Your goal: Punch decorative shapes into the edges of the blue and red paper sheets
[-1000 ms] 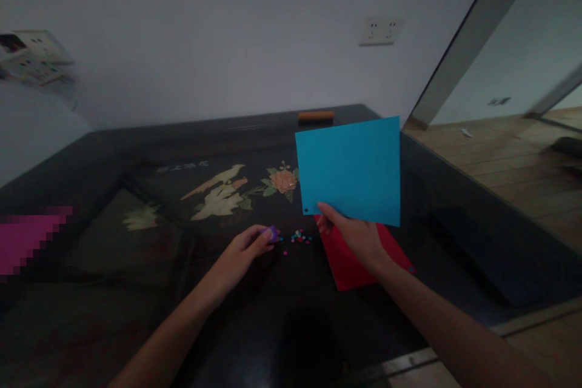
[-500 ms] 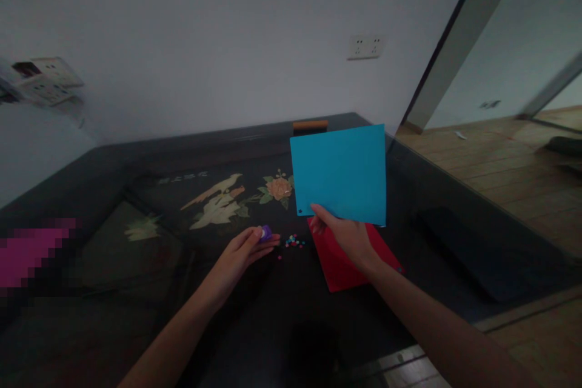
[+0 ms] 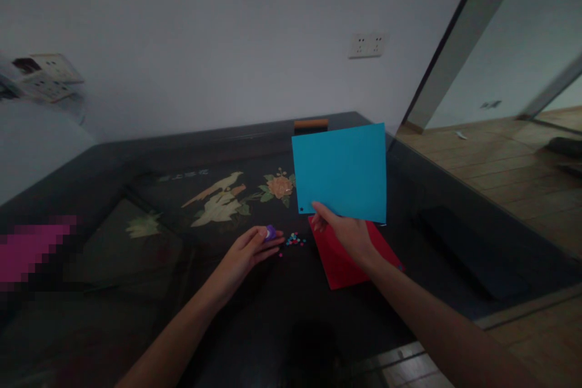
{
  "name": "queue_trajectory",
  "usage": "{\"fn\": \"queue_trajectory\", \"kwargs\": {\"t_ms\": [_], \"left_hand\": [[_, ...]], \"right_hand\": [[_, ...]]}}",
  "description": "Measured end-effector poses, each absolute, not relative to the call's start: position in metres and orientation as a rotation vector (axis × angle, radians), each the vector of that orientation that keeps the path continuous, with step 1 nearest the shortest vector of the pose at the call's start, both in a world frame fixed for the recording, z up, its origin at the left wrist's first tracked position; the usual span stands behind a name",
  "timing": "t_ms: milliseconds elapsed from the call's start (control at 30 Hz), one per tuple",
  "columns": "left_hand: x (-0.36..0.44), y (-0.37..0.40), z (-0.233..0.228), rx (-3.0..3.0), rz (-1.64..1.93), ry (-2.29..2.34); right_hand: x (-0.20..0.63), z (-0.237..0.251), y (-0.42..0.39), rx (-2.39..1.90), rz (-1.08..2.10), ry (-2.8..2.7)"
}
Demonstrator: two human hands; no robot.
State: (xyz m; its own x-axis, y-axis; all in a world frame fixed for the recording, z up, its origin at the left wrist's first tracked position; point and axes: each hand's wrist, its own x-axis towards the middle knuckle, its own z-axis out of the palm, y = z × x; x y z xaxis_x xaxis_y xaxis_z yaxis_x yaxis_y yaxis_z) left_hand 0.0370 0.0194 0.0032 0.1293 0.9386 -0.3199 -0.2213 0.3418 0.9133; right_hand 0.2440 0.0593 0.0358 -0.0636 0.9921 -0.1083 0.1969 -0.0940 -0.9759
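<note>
My left hand (image 3: 250, 248) is closed on a small purple craft punch (image 3: 270, 233), held over the dark table between thumb and fingers. Just beside its fingertips lies a little heap of coloured paper cut-outs (image 3: 294, 240), with one stray pink piece nearer to me. In my right hand (image 3: 343, 231) a blue sheet of paper (image 3: 341, 173) is pinched at its lower edge and stands nearly upright. A small star-shaped hole shows in its lower left corner. Below that hand, a red sheet (image 3: 339, 264) lies on the table, partly hidden by my wrist.
The dark table (image 3: 245, 327) carries a bird-and-flower design. On the right lies a dark flat case (image 3: 468, 251). An orange-brown object (image 3: 311, 126) sits at the back edge, partly behind the blue sheet. A blurred pink patch (image 3: 31, 251) shows at the left.
My left hand has moved slightly right with the purple punch, which has turned a little in the fingers. The blue sheet stays almost where it was in my right hand.
</note>
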Motion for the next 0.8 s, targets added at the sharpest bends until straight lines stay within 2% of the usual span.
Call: {"fn": "queue_trajectory", "kwargs": {"t_ms": [267,800], "left_hand": [[0.024,0.019,0.013,0.944,0.709,1.271],[0.05,0.024,-0.013,0.998,0.998,1.125]], "right_hand": [[0.243,0.041,0.057,-1.472,1.168,-1.395],[0.248,0.038,0.06,-1.387,1.112,-1.447]]}}
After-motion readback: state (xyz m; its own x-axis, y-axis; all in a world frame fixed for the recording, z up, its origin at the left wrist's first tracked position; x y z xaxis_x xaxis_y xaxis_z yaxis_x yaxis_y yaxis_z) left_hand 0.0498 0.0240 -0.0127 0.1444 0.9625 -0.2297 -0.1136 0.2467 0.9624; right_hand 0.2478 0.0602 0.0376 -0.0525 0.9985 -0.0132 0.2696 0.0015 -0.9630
